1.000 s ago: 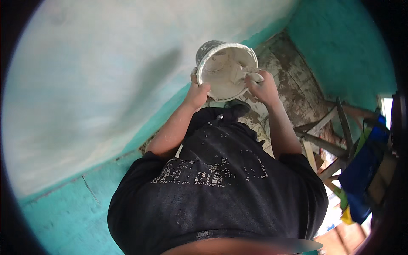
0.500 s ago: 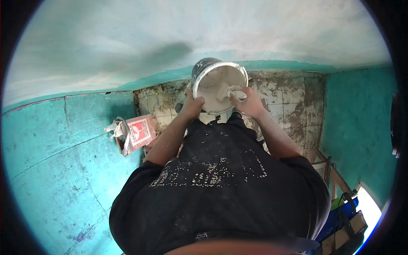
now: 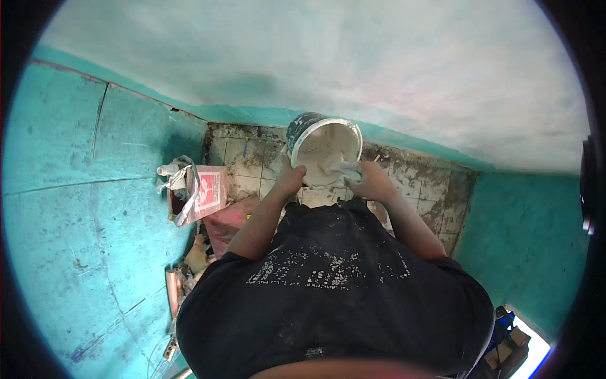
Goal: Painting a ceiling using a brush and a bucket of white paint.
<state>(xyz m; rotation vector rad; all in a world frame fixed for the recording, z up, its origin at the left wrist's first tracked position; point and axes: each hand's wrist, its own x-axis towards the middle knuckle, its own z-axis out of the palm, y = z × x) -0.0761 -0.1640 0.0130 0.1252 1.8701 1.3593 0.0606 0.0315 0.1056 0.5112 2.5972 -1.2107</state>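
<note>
Left fingers clasp the tilted bucket, both forearms pointing forward.

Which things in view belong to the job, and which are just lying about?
In the job:
dark round bucket with white rim
pale wet-looking paste inside it
whitish paste-smeared handheld object, kind unclear

Apparently lying about:
open red-and-white box or sack
flat reddish sheet
pinkish copper-coloured cylinder
</note>
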